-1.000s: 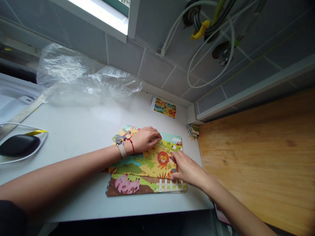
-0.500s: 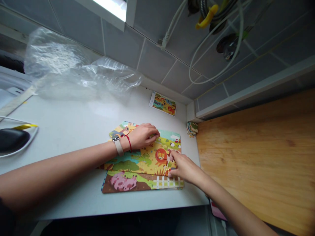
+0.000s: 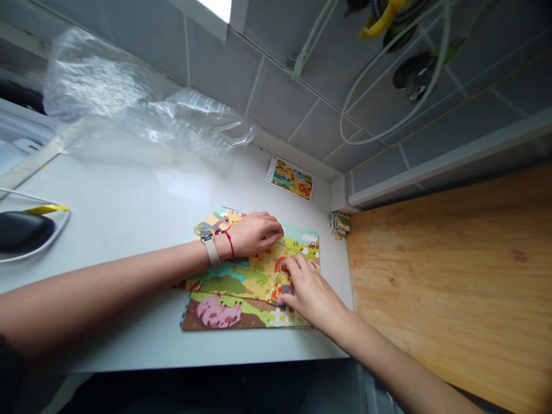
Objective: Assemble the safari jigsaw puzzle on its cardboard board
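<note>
A colourful jigsaw puzzle (image 3: 259, 275) with a crocodile and a lion lies on the white desk, over another assembled puzzle (image 3: 218, 310) showing a spotted pink pig. My left hand (image 3: 259, 233), wearing a watch and a red cord, rests on the puzzle's upper part. Its fingers are bent and drawn together, and whatever is beneath the tips is hidden. Over the puzzle's right side, my right hand (image 3: 313, 287) grips a jigsaw piece (image 3: 280, 290) between thumb and fingers. That piece overlaps the lion picture, and my fingers cover part of it.
A stack of small puzzle pieces (image 3: 340, 224) sits at the desk's right edge, near a picture card (image 3: 290, 177) by the wall. Clear plastic bags (image 3: 129, 115) lie at the back left. A black mouse (image 3: 26, 231) is far left; a wooden surface (image 3: 431, 270) adjoins the right.
My right hand has slid left across the puzzle with the jigsaw piece, now covering part of the lion. My left hand stays in nearly the same place. The camera view has shifted slightly.
</note>
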